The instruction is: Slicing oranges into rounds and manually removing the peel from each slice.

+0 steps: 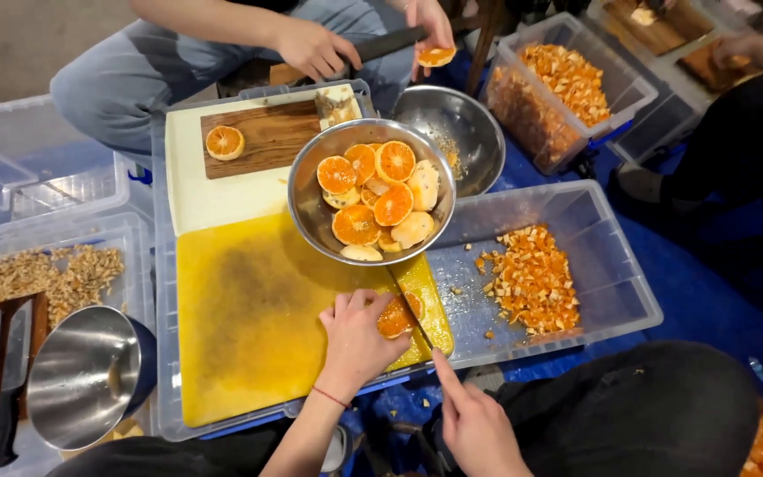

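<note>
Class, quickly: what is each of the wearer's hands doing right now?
Left hand: fingers curled down on a peeled orange, pinning it to the yellow cutting board.
Right hand: closed on a knife, blade at the orange.

Left hand (357,340) pins orange (396,316); right hand (477,426) seemingly slicing with knife (414,315).

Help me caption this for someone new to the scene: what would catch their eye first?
The steel bowl of halved oranges, at the centre on the yellow-stained cutting board, draws the eye first. Just below it, the left hand steadies an orange while the right hand works a knife through it. To the right, a clear bin holds a heap of orange peel scraps.
</note>
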